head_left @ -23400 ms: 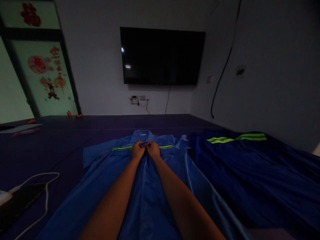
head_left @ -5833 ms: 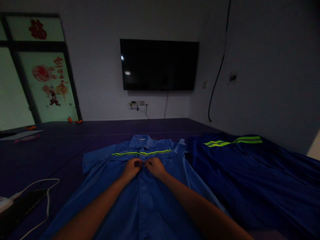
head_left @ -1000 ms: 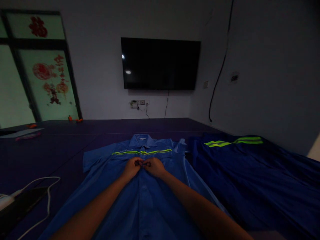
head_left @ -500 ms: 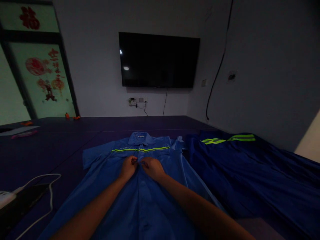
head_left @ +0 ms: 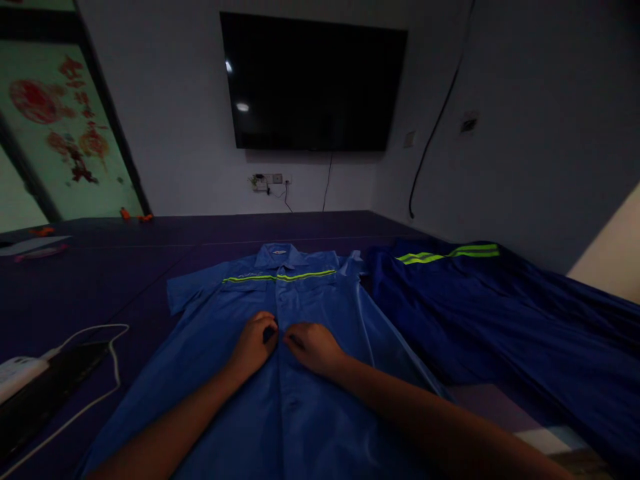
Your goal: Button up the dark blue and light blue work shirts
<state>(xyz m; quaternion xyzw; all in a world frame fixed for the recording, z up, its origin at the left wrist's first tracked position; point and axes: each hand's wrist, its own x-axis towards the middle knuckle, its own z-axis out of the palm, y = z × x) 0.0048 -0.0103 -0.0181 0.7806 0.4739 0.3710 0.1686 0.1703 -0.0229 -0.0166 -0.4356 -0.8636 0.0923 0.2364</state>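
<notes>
A blue short-sleeved work shirt lies front up, its collar at the far end and a yellow-green reflective stripe across the chest. Its button placket runs down the middle. On the left of the placket, my left hand is closed, fingers curled and pinching at the fabric. Just across a small gap, my right hand is closed too, thumb and fingertips pinched at the placket's right side. The bit of cloth or button between the fingertips is too small and dark to make out.
Dark blue clothing with reflective bands lies on the right. A white power strip with a white cable rests on the left. The purple surface reaches the wall, where a television hangs.
Both hands have moved down the placket, away from the chest stripe, and the gap between them has changed little. The view has tilted downward.
</notes>
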